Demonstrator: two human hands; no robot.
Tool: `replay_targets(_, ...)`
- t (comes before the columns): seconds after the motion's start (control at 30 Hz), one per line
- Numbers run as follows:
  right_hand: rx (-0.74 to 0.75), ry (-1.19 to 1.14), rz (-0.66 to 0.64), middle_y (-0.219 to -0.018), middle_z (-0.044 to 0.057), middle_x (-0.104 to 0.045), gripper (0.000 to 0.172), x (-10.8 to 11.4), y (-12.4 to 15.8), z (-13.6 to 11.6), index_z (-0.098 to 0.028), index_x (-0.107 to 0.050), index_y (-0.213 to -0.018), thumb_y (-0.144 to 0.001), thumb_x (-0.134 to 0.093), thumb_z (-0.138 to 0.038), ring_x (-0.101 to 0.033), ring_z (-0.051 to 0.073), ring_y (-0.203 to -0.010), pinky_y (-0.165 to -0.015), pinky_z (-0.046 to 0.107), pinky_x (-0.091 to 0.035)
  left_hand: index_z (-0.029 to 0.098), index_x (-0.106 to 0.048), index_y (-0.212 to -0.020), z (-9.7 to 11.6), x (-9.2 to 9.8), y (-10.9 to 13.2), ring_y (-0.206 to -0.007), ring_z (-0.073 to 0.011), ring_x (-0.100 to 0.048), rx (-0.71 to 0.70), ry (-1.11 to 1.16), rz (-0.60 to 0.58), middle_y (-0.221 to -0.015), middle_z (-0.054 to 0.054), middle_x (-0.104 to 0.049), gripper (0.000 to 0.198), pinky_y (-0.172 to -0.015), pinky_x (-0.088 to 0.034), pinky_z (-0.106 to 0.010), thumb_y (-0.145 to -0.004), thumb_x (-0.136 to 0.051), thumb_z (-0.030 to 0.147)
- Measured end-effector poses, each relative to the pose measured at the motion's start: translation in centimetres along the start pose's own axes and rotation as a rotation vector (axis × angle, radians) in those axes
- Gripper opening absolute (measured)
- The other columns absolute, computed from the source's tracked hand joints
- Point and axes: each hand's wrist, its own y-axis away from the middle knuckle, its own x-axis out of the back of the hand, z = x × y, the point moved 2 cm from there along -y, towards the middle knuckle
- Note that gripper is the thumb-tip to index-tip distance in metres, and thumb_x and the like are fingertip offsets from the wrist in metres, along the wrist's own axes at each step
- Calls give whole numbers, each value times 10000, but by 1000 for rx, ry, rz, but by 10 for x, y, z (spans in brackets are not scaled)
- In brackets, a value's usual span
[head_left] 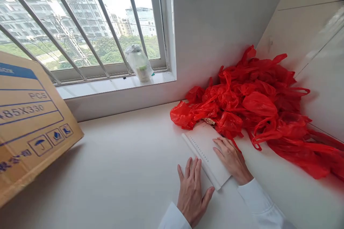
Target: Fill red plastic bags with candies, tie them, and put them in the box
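A white booklet [206, 146], with a line of small dark print along its left part, lies slanted on the white tabletop [120, 171]. My right hand [231, 157] rests on its right side, fingers stretched over the cover. My left hand [192, 189] lies with fingers spread at the booklet's left edge, partly on the table. Neither hand grips anything. The booklet's far end reaches under a heap of red plastic bags [242, 100], where a small patterned piece [209, 121] shows between them.
A cardboard box [32, 121] with blue print stands tilted at the left. On the window sill [115, 86] sits a clear plastic bag [139, 62] around a pale container. Walls border the table at the back and right, and bars cross the window.
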Motion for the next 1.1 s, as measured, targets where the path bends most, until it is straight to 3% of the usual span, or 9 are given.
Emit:
replay_targets(0.1,-22,-1,-3,-1107,84,-591,305,1,0,8,-203,-570,-1131,-893,-422,-323,-537,232,-1022,-856,389,-460,207,-167,-1442,15,-16,-4,-1372,-324,-210,64,2,87,-1482,-98,-280,665,-1051,-225,-631,-872,-435,421)
replay_targets(0.27,-54,-47,-38,-1032,64,-613,255,10,-5,10,-210,-588,-1044,-901,-425,-343,-555,216,-953,-812,367,-468,189,-246,-1417,35,-43,-2,-1376,-295,-214,168,23,328,-1470,-126,-306,536,-1052,-284,-568,-899,-359,276)
replay_targets(0.4,-80,-17,77,-1041,79,-594,278,33,-23,27,-209,-558,-1115,-896,-430,-321,-543,221,-948,-837,365,-450,216,-324,-1370,35,-46,-4,-1349,-263,-281,148,95,425,-1415,-114,-388,463,-1025,-366,-503,-908,-337,232)
replay_targets(0.53,-155,153,226,-1186,148,-490,576,49,-49,48,-192,-457,-1285,-779,-592,-433,-478,302,-1021,-846,436,-434,218,-368,-1334,28,-39,-11,-1328,-254,-309,153,160,454,-1372,-114,-415,422,-998,-412,-470,-912,-357,238)
replay_targets(0.63,-150,227,127,-1276,178,-421,761,43,-63,53,-207,-419,-1333,-674,-685,-480,-447,352,-1061,-780,452,-456,217,-376,-1325,27,-37,-15,-1318,-250,-320,171,181,465,-1353,-112,-424,412,-998,-418,-467,-914,-361,240)
replay_targets(0.73,-134,242,47,-1290,153,-444,605,31,-66,56,-236,-466,-1297,-729,-645,-347,-460,340,-1069,-732,424,-475,221,-368,-1326,23,-36,-15,-1311,-241,-328,166,183,466,-1342,-107,-429,414,-1005,-416,-462,-911,-368,225)
replay_targets(0.87,-145,147,131,-1181,94,-571,393,31,-63,73,-212,-559,-1185,-801,-487,-161,-538,250,-988,-765,360,-476,223,-381,-1311,12,-30,-10,-1281,-225,-374,183,177,484,-1316,-102,-451,407,-984,-444,-429,-904,-383,210)
replay_targets(1.0,-182,46,260,-1054,93,-652,341,58,-61,85,-182,-588,-1129,-825,-433,-201,-597,242,-905,-728,337,-465,204,-383,-1315,12,-25,-8,-1283,-245,-379,242,162,459,-1305,-116,-476,419,-981,-441,-444,-899,-397,256)
replay_targets(1.1,-244,3,344,-902,104,-688,331,88,-57,79,-170,-608,-1094,-850,-422,-294,-618,241,-766,-658,322,-448,158,-298,-1382,26,-27,-14,-1323,-304,-317,296,102,354,-1362,-155,-437,572,-1025,-369,-522,-872,-453,365)
